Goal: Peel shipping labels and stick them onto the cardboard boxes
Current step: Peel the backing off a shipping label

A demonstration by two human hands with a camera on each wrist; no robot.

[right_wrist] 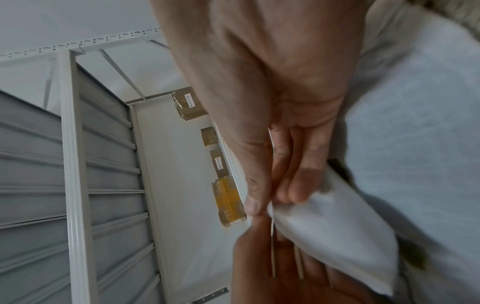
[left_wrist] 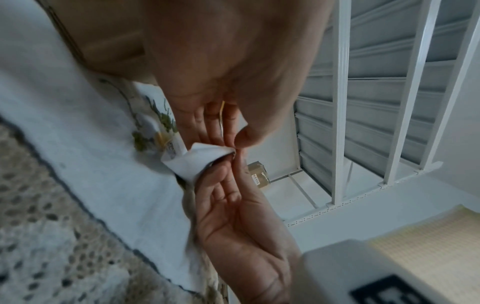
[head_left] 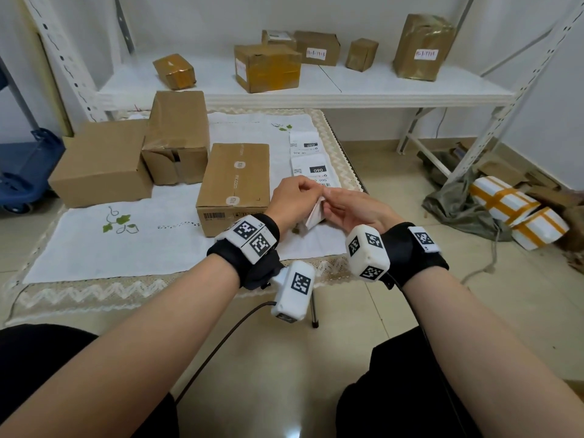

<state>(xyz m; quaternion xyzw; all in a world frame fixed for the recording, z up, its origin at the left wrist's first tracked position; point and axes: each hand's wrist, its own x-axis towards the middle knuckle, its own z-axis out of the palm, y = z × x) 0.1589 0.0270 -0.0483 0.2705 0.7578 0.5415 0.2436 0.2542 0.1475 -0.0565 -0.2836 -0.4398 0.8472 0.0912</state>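
Both hands meet above the table's right front, just right of the nearest cardboard box (head_left: 235, 181). My left hand (head_left: 305, 191) and right hand (head_left: 336, 202) each pinch the same white shipping label (head_left: 315, 216) at its top corner. In the left wrist view the left hand's (left_wrist: 231, 142) thumb and fingertips nip the curled label (left_wrist: 194, 160), with the right hand (left_wrist: 233, 164) just below. From the right wrist, the right hand (right_wrist: 267, 205) pinches the label's (right_wrist: 327, 230) edge. A strip of further labels (head_left: 308, 159) lies on the cloth behind the hands.
Two more cardboard boxes (head_left: 104, 162) (head_left: 178, 134) stand at the table's left back. Several taped boxes (head_left: 267, 67) sit on the white shelf (head_left: 347, 93) behind. Wrapped white parcels (head_left: 518, 213) and a dark bag lie on the floor at right.
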